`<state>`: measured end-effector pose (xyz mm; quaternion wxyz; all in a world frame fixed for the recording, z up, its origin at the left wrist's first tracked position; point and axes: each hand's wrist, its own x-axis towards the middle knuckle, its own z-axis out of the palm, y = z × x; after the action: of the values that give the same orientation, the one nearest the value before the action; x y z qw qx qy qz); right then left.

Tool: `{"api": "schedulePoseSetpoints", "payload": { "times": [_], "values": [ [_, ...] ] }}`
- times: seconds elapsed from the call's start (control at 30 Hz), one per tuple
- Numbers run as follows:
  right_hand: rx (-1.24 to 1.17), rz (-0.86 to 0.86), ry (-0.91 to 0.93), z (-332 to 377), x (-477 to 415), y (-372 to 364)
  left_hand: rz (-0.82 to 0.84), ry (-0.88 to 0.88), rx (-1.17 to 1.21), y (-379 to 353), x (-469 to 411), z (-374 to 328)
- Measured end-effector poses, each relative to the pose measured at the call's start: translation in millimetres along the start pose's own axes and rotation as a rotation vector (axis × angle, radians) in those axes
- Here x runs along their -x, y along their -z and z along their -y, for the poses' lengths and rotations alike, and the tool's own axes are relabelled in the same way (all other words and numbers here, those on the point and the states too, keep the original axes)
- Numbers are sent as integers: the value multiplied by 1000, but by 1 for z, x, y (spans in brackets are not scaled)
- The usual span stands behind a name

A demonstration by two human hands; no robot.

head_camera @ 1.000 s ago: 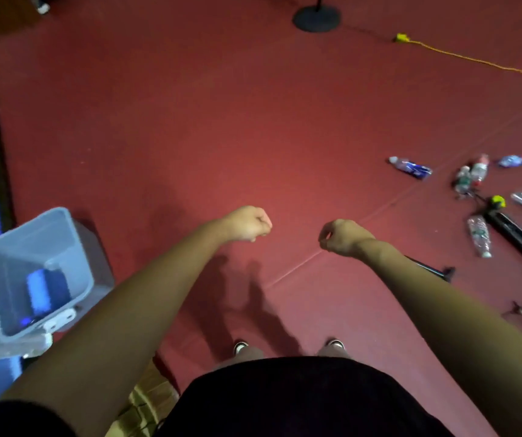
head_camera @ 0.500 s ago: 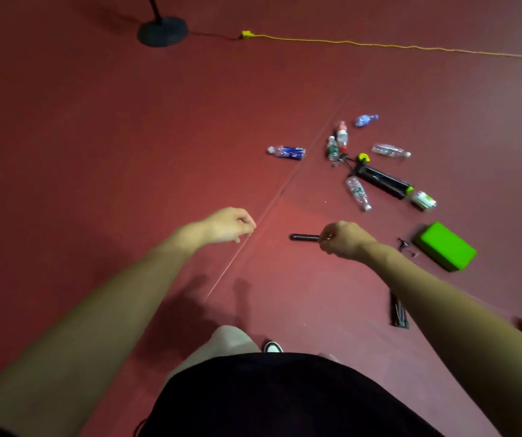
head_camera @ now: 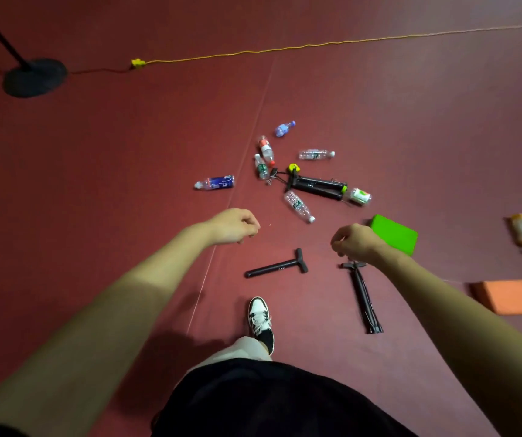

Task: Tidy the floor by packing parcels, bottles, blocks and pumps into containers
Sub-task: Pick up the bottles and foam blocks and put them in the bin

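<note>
Down on the red floor (head_camera: 127, 171), both hands hang loosely curled and hold nothing: the left hand (head_camera: 232, 225) above bare floor, the right hand (head_camera: 355, 242) just over a green block (head_camera: 395, 234). Bottles (head_camera: 299, 205) lie scattered around a black pump (head_camera: 316, 185) farther ahead. Nearer the shoe (head_camera: 261, 323) lie a T-handled pump (head_camera: 277, 265) and a thin pump (head_camera: 365, 296), an orange block (head_camera: 507, 296) to the right.

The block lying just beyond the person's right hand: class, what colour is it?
Bright green. The block shows best, and only, in the head view.
</note>
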<state>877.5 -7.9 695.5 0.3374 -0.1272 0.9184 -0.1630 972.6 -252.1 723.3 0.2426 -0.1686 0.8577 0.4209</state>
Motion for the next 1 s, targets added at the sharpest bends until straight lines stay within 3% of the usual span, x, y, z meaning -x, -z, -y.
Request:
{"api": "schedulePoseSetpoints", "payload": {
  "times": [0.23, 0.6, 1.0],
  "values": [
    [-28, -29, -55, 31, -88, 62, 84, -40, -48, 73, -102, -35],
    [-90, -32, -78, 72, -229, 130, 49, -37, -12, 176, -235, -56],
    [-89, -19, -150, 112, -463, 218, 129, 57, -34, 295, -460, -90]
  ]
}}
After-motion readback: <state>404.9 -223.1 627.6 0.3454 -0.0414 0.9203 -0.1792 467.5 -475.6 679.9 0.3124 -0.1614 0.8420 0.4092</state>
